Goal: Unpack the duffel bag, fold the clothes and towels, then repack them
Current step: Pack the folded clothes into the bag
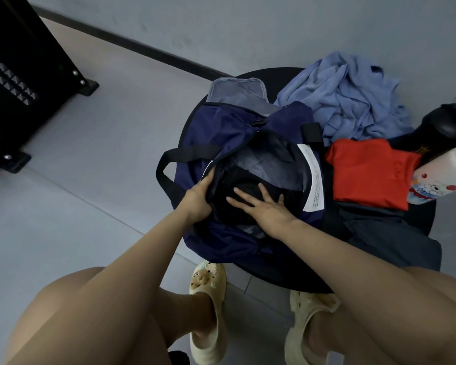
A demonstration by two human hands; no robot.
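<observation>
A navy duffel bag lies unzipped on a round black table. My left hand grips the near-left rim of its opening. With straight, spread fingers, my right hand presses flat on a black garment inside the bag. A folded red garment lies to the right of the bag. Behind it a light blue towel sits crumpled. A folded dark grey garment lies at the table's near right.
A white bottle with a cartoon print lies at the table's right edge, beside a black object. A black frame stands on the floor at the far left. My feet in cream clogs are under the table's near edge.
</observation>
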